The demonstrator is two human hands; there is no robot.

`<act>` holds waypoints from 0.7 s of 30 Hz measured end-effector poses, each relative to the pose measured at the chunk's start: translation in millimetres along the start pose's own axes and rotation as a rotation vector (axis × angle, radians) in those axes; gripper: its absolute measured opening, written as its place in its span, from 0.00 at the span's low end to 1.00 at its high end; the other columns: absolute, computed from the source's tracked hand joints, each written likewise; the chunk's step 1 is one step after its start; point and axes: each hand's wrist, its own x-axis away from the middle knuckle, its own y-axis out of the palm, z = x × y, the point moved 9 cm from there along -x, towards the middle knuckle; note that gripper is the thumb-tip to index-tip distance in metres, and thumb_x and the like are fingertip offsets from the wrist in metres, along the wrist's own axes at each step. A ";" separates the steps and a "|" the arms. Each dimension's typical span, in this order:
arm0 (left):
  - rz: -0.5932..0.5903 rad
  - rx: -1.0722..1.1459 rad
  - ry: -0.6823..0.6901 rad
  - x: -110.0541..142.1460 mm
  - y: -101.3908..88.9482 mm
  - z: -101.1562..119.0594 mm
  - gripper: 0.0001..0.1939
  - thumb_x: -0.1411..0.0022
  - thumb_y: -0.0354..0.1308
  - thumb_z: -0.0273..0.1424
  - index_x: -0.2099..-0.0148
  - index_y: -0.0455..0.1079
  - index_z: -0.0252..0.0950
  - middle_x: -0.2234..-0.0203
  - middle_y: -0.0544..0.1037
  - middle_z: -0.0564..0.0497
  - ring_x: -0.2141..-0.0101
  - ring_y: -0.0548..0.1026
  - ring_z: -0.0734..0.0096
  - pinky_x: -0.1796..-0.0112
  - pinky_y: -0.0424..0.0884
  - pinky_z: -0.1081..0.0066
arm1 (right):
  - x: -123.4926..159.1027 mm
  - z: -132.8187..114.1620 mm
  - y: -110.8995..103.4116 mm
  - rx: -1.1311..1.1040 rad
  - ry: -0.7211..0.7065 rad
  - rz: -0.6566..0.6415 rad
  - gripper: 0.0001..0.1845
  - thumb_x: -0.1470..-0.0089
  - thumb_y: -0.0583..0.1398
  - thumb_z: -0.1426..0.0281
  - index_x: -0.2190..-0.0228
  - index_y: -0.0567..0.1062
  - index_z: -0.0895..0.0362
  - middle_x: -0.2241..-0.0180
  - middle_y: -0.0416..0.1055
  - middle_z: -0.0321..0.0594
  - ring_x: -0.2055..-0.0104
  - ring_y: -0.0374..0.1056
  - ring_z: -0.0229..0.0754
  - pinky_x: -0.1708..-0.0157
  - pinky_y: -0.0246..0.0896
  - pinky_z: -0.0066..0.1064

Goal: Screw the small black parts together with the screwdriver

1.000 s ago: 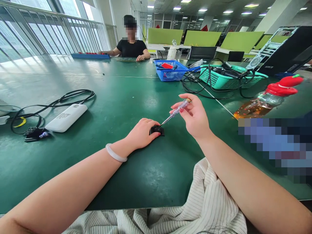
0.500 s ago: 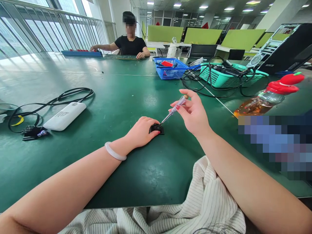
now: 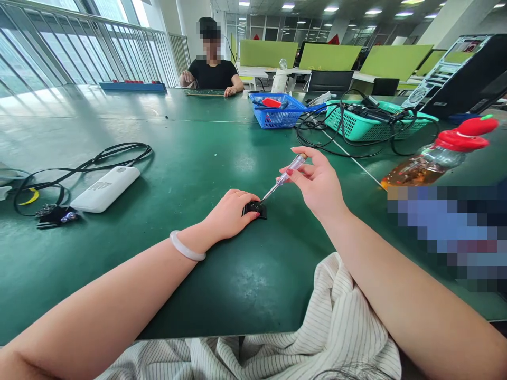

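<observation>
We see the small black part (image 3: 254, 209) on the worktop (image 3: 249, 279), its long side seeming to run left to right. The left hand (image 3: 229, 215) is the nearer, its fingers gripping the part from its left. The screwdriver (image 3: 288, 170) slants up rightward from the part's far edge (if the tip touches, we cannot tell), its handle pinched in the right hand (image 3: 321, 184). Well left of the part lies a white power bank (image 3: 106, 189).
</observation>
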 end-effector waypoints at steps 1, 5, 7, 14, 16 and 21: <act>-0.002 -0.001 0.000 0.0 0.3 -0.3 0.18 0.31 0.56 0.39 0.44 0.74 0.40 0.47 0.80 0.45 0.42 0.70 0.50 0.38 0.66 0.46 | -0.1 0.1 -0.3 0.003 0.002 0.004 0.28 0.49 0.70 0.57 0.49 0.72 0.45 0.68 0.78 0.30 0.64 0.81 0.46 0.47 0.76 0.54; -0.017 -0.011 -0.007 -0.3 1.5 -1.6 0.19 0.31 0.56 0.38 0.42 0.73 0.39 0.46 0.79 0.45 0.41 0.70 0.50 0.37 0.65 0.48 | -0.4 0.6 -2.2 -0.007 0.018 0.030 0.28 0.51 0.71 0.58 0.49 0.72 0.46 0.70 0.78 0.30 0.62 0.81 0.47 0.48 0.77 0.53; -0.020 -0.012 -0.008 -0.5 1.6 -1.7 0.19 0.31 0.56 0.38 0.42 0.74 0.38 0.46 0.79 0.44 0.41 0.70 0.50 0.37 0.65 0.48 | -0.5 0.9 -3.1 -0.010 0.028 0.042 0.29 0.52 0.72 0.58 0.50 0.72 0.46 0.71 0.78 0.30 0.62 0.81 0.47 0.49 0.78 0.52; -0.013 -0.018 -0.004 -0.3 1.1 -1.3 0.18 0.31 0.56 0.38 0.42 0.74 0.40 0.47 0.79 0.45 0.41 0.70 0.50 0.37 0.65 0.48 | -0.8 3.5 -5.3 -0.031 0.049 0.063 0.28 0.53 0.72 0.60 0.51 0.73 0.46 0.71 0.78 0.29 0.64 0.81 0.47 0.50 0.78 0.51; -0.013 -0.017 -0.005 -0.2 1.1 -1.5 0.18 0.31 0.56 0.38 0.42 0.74 0.40 0.47 0.79 0.45 0.41 0.70 0.50 0.37 0.65 0.48 | -1.1 5.6 -5.9 -0.036 0.061 0.068 0.28 0.53 0.72 0.60 0.51 0.73 0.46 0.71 0.78 0.30 0.64 0.81 0.46 0.50 0.78 0.51; -0.014 -0.010 0.002 -0.5 0.6 -0.6 0.18 0.31 0.56 0.38 0.42 0.74 0.39 0.47 0.79 0.44 0.42 0.70 0.49 0.37 0.65 0.47 | -0.9 10.2 -7.6 -0.073 0.103 0.093 0.29 0.53 0.72 0.60 0.51 0.72 0.48 0.71 0.77 0.30 0.66 0.80 0.44 0.51 0.79 0.49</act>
